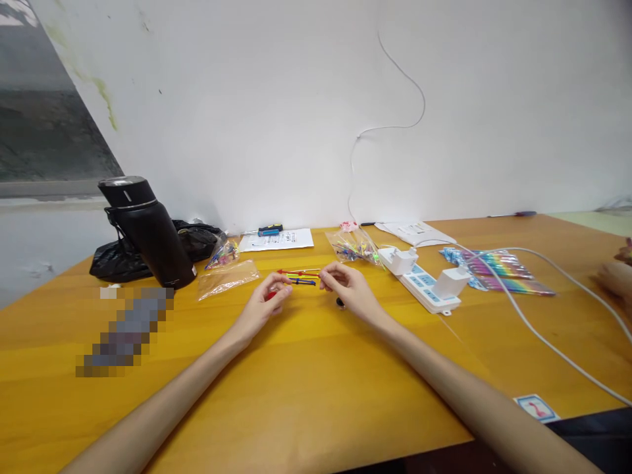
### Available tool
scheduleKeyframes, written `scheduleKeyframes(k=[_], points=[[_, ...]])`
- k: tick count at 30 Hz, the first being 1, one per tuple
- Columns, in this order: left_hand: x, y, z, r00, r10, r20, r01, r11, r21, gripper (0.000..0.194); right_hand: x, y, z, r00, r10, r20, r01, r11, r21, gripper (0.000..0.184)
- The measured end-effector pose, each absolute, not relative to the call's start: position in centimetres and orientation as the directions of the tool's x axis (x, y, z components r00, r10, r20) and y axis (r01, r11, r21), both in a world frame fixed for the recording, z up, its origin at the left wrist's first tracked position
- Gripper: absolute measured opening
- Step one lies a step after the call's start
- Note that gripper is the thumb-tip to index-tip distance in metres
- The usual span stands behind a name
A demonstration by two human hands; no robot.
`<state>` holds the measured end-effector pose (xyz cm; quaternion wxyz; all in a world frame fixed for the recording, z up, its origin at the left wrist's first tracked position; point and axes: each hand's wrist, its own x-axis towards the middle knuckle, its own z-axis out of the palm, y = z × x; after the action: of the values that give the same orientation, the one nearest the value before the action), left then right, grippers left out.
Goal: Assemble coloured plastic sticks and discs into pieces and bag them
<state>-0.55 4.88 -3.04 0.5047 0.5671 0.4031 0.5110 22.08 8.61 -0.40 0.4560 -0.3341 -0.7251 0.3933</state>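
Several thin coloured sticks (299, 276), red, yellow, green and blue, lie in a short row on the yellow table (306, 388). My left hand (268, 301) is curled at their left end, fingers pinched, with something small and red under the fingertips. My right hand (345, 284) is curled at their right end, fingers closed on the sticks' tips. A small black piece (340, 302) lies just beside my right hand.
A black flask (148, 230) stands at the left on a black bag (190, 240). Clear bags of coloured pieces (356, 249), a screwdriver (269, 230), papers, a white power strip (424, 280) with plugs and cable, and rainbow packets (498, 270) lie behind. Another person's hand (615, 276) shows at the right edge.
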Motion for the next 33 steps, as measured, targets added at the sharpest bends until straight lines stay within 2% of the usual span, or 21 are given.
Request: scheduleKeyframes(k=[5,9,14,20,28,33], points=[[-0.8,4.9,-3.5,0.234,0.959,0.157,0.152,-0.196,0.969,0.027,22.7,9.9,-0.3,-0.218,0.881,0.420,0.014,0.433,-0.901,0.031],[-0.7,4.4,-3.2,0.337,0.926,0.170,0.306,-0.278,0.911,0.024,23.4,9.9,0.3,-0.173,0.869,0.464,0.072,0.481,-0.874,0.030],[-0.5,4.0,-3.1,0.350,0.923,0.161,0.329,-0.282,0.901,0.024,23.5,9.5,0.3,-0.174,0.854,0.491,0.138,0.515,-0.846,0.030],[-0.3,3.9,-3.3,0.361,0.915,0.179,0.329,-0.304,0.894,0.019,23.1,9.5,0.1,-0.190,0.890,0.415,0.029,0.428,-0.903,0.030],[-0.3,3.7,-2.9,0.368,0.915,0.165,0.350,-0.301,0.887,0.021,23.1,9.9,0.3,-0.116,0.943,0.313,-0.068,0.307,-0.949,0.036],[-0.3,3.8,-3.1,0.368,0.912,0.182,0.362,-0.321,0.875,0.022,23.2,9.9,0.5,-0.101,0.947,0.306,-0.089,0.298,-0.951,0.041]])
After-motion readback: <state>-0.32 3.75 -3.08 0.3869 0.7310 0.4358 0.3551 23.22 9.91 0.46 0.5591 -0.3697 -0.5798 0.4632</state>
